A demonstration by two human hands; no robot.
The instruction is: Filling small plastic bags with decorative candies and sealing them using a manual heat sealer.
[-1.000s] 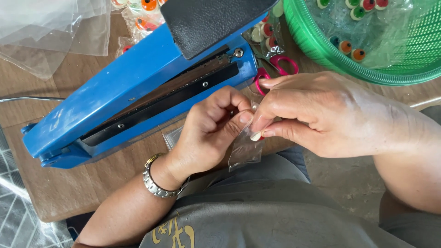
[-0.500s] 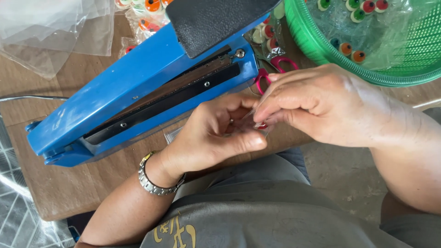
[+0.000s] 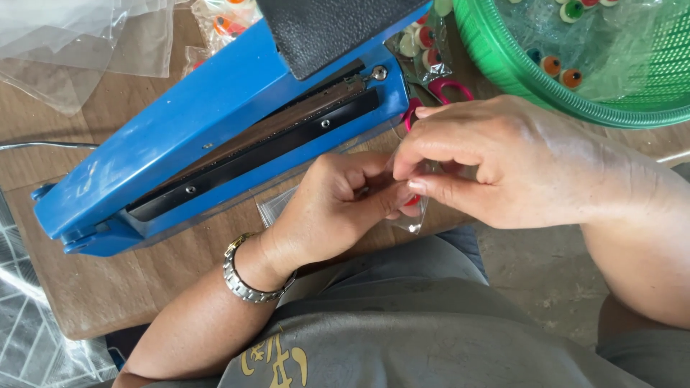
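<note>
My left hand (image 3: 338,208) and my right hand (image 3: 503,162) meet at the table's front edge, both pinching a small clear plastic bag (image 3: 415,215) with something red inside. The bag's lower corner hangs below my fingers. A metal watch (image 3: 241,276) sits on my left wrist. Just behind the hands lies a blue heat sealer (image 3: 208,122) with its arm raised and a black handle (image 3: 323,29) on top.
A green plastic basket (image 3: 517,65) at the back right holds round coloured pieces under clear plastic. Pink-handled scissors (image 3: 453,90) and small filled bags lie beside the sealer. Loose clear bags (image 3: 65,43) lie at the back left of the wooden table (image 3: 86,287).
Both hands stay joined on the small bag near the sealer's end; the fingers have shifted their pinch slightly and the bag's corner now shows below them.
</note>
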